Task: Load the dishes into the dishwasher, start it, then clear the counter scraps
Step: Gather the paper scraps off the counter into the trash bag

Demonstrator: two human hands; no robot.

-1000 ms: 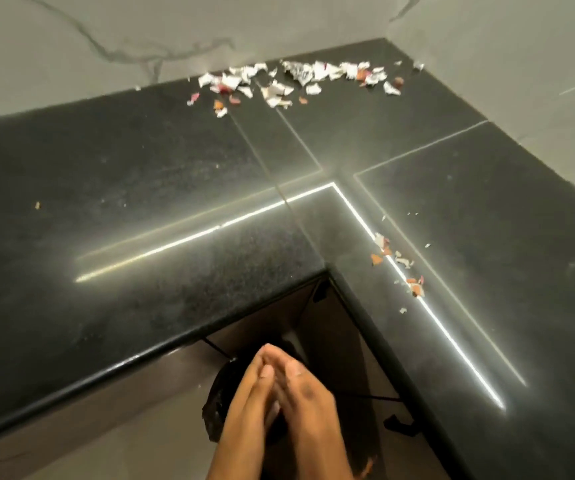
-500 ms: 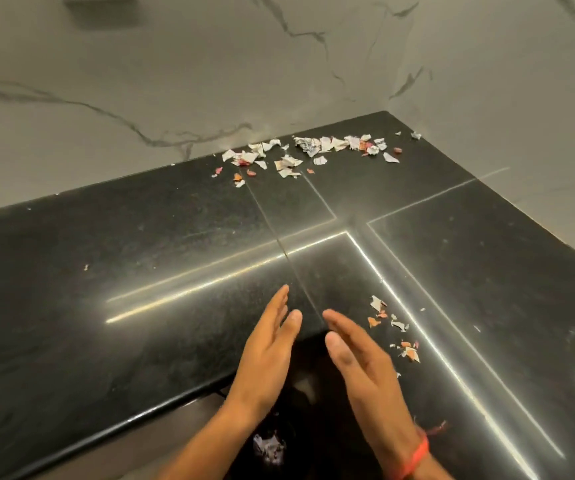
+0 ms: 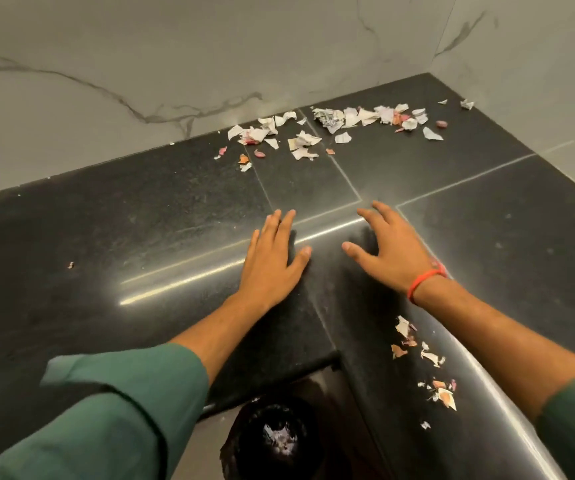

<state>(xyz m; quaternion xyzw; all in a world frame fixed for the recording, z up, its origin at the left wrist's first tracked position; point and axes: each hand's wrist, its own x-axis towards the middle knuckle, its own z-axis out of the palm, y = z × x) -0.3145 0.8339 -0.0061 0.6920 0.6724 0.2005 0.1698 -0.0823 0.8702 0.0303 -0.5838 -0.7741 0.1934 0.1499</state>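
From the head camera, both hands reach over the black counter (image 3: 106,237) with nothing in them: the left hand (image 3: 274,261) flat with fingers straight, the right hand (image 3: 388,252) spread, fingers loosely bent. The far scraps (image 3: 331,128) lie along the marble wall, well beyond the fingertips; the near scraps (image 3: 424,362) sit beside the right forearm. A black-lined bin (image 3: 272,441) stands below the counter's inner corner.

Both arms stretch forward, green sleeves pushed up. The left hand (image 3: 272,258) lies flat, fingers straight and together. The right hand (image 3: 388,251) spreads its fingers, palm down, holding nothing.
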